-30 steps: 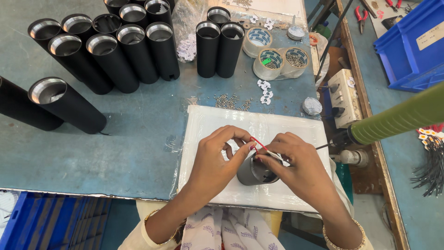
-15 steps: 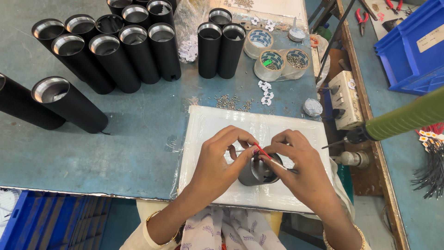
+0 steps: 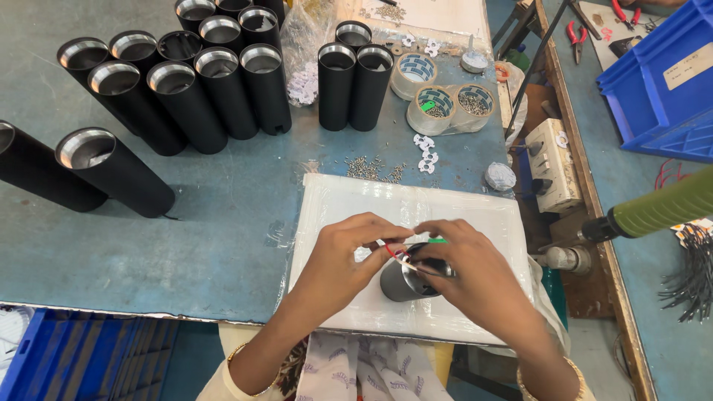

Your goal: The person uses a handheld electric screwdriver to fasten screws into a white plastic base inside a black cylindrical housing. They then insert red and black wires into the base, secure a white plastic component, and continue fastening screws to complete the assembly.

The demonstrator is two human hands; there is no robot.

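A short black cylinder housing [image 3: 401,282] with a shiny inner rim stands on the white foam pad [image 3: 349,200] at the table's near edge. My left hand [image 3: 349,256] pinches thin red and white wires [image 3: 396,256] that come out of its top. My right hand [image 3: 464,271] rests on the housing's right side and holds the same wires near a small green piece [image 3: 437,240]. Both hands meet just above the opening.
Many tall black tubes [image 3: 186,89] stand and lie at the back left. Tape rolls holding screws [image 3: 445,104], loose screws [image 3: 368,169] and small white parts [image 3: 425,152] lie behind the pad. A green power tool [image 3: 653,212] hangs at the right. Blue bins [image 3: 657,82] sit at the right and the lower left.
Both hands have shifted slightly and lifted the wires above the housing. The green piece now shows between the fingertips.
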